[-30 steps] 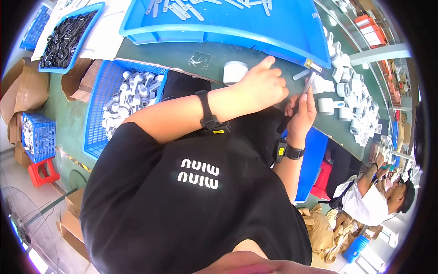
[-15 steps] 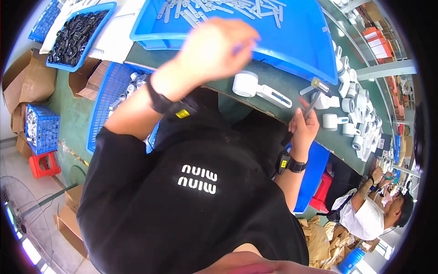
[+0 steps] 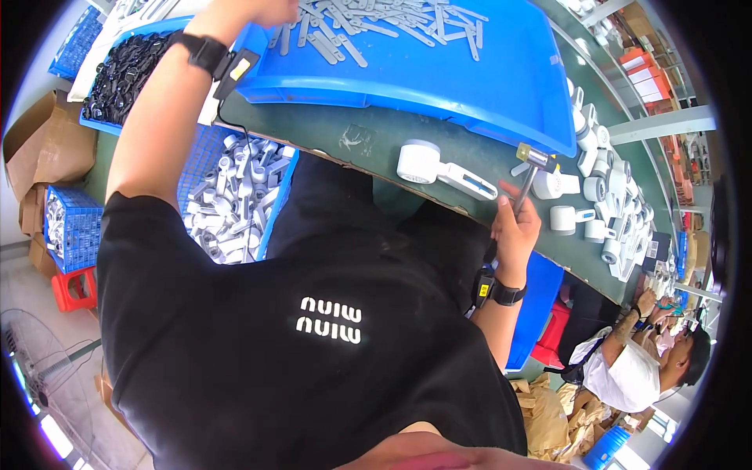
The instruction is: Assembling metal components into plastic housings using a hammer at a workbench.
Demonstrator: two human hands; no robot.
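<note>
My left hand (image 3: 262, 9) reaches far up over the big blue tray (image 3: 439, 86) of several grey flat strips (image 3: 376, 19); it is cut off at the picture's top edge, so its grip is hidden. My right hand (image 3: 515, 229) rests at the green table's front edge (image 3: 352, 141), closed around the handle of a small hammer (image 3: 534, 159) whose head points up. A white round part with a long handle (image 3: 439, 168) lies on the table just left of the hammer.
Several similar white parts (image 3: 599, 192) line the table's right side. Below the table stands a blue basket of white pieces (image 3: 235, 196). A tray of black parts (image 3: 125, 59), cardboard boxes (image 3: 47, 145), a small blue crate (image 3: 66, 227) and a seated co-worker (image 3: 634, 372) surround me.
My left hand left the white part on the table and swung up and left into the blue tray. My right hand kept the hammer near the table edge.
</note>
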